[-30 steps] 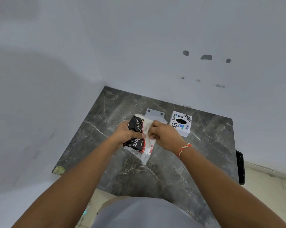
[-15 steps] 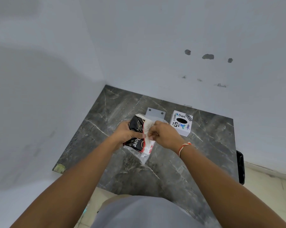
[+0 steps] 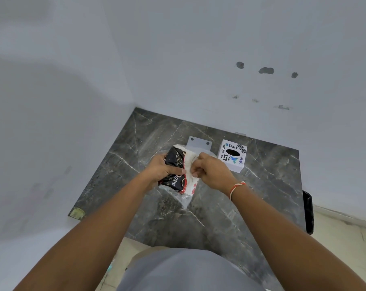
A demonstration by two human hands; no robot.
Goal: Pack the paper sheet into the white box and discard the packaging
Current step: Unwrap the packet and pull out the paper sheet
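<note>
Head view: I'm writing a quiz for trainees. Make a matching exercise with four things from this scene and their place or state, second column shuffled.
Things:
1. packet
2. white box
3. left hand
4. thread band

Place or state:
A. on the right wrist
B. standing on the counter, oval hole on top
C. held between both hands
D. gripping the packet's black side

Pairs: 1-C, 2-B, 3-D, 4-A

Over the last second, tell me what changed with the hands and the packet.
Almost nothing. The left hand still grips the black side of the packet, and the right hand keeps pinching its white wrapper near the middle, fingers shifted only slightly. The packet has not opened visibly. The white box and the grey plate stay put on the table.
</note>
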